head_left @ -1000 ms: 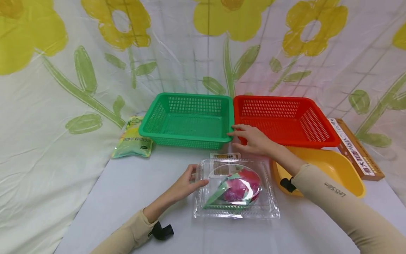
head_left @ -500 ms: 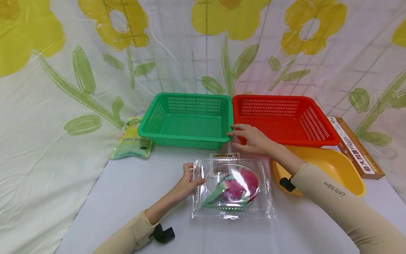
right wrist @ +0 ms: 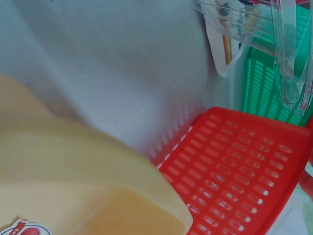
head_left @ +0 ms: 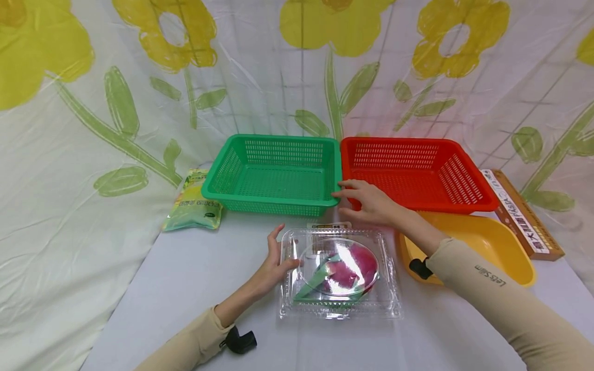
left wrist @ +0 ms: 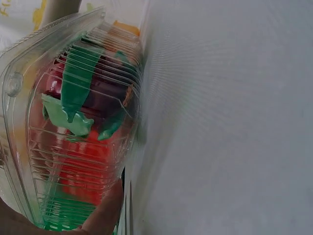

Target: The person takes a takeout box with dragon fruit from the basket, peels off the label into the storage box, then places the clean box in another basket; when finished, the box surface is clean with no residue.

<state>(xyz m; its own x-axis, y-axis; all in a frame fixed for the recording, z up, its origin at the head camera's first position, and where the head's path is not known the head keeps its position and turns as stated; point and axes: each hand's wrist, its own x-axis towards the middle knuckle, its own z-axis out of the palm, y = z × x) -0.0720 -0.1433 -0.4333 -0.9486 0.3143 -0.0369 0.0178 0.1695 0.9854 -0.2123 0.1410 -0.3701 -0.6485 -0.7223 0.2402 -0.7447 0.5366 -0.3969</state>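
Observation:
A clear plastic clamshell box (head_left: 389,281) stands on the white table with a pink dragon fruit (head_left: 355,263) with green scales inside. My left hand (head_left: 271,270) is at the box's left side, its thumb over the lid's edge and its index finger stretched out away from the box. In the left wrist view, a finger (left wrist: 105,210) lies low against the ribbed box wall. My right hand (head_left: 366,203) is loosely spread where the green basket (head_left: 274,198) and the red basket (head_left: 417,207) meet, its fingertips at the green rim. It holds nothing visible.
Left of the green basket lies a green-yellow packet (head_left: 192,208). A yellow basin (head_left: 482,247) sits under my right forearm, and a brown pasta box (head_left: 524,216) lies beyond it. A white-labelled card (head_left: 330,225) is behind the clear box.
The clear box has shifted slightly left. My left index finger has straightened and lifted off the box's edge. My right hand has stayed in place.

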